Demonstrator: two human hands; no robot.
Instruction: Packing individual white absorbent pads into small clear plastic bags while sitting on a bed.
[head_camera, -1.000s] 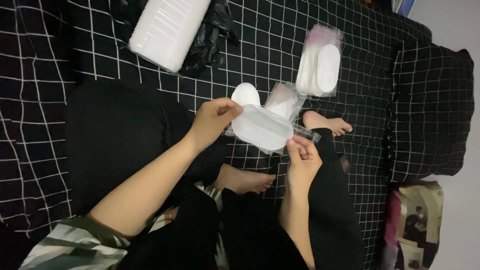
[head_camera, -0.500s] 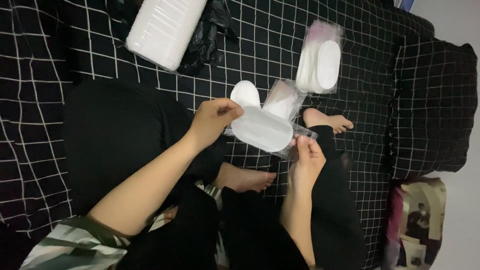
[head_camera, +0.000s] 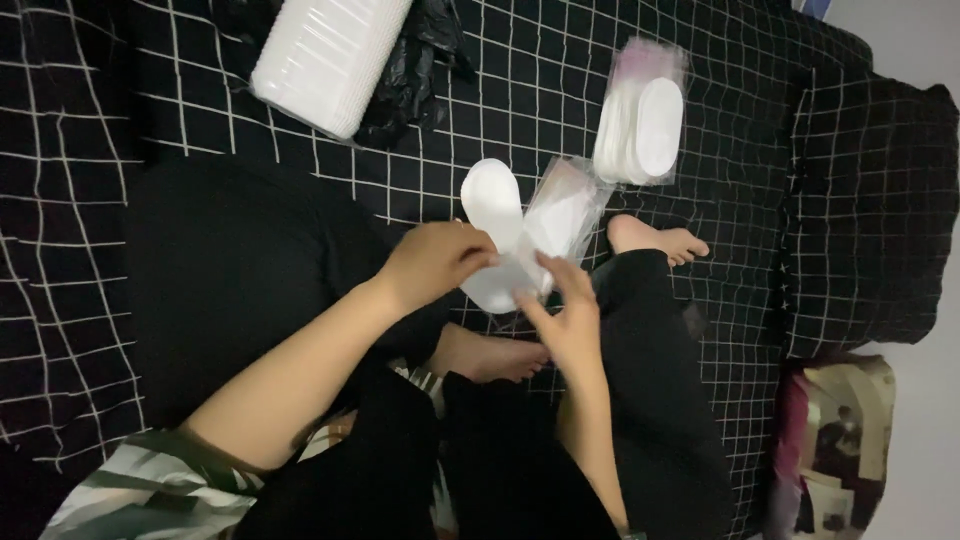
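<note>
Beneath both hands spread a black bedcover (head_camera: 700, 130) with a white grid, filling nearly the whole view. Up and to the left of the left hand (head_camera: 435, 265) lay a large white stack of ribbed trays (head_camera: 330, 55), partly resting on a crumpled black plastic bag (head_camera: 420, 70). Well right of the right hand (head_camera: 565, 320), a pillow (head_camera: 880, 210) in the same checked cloth lay at the bed's edge, with a colourful printed bag (head_camera: 835, 440) below it. Up and to the right of the hands, well apart from them, sat a clear packet of white oval pads (head_camera: 640, 125). Just beyond the fingertips, a smaller clear sleeve (head_camera: 570, 205) lay beside a loose white oval pad (head_camera: 490, 195). Between the two hands was another white oval pad, the held pad (head_camera: 495, 285): the left hand's fingers were curled and closed on its upper edge, while the right hand pinched its lower end between thumb and fingers. A bare foot (head_camera: 660, 240) showed just right of the hands, and another foot (head_camera: 495, 355) lay directly below them.
</note>
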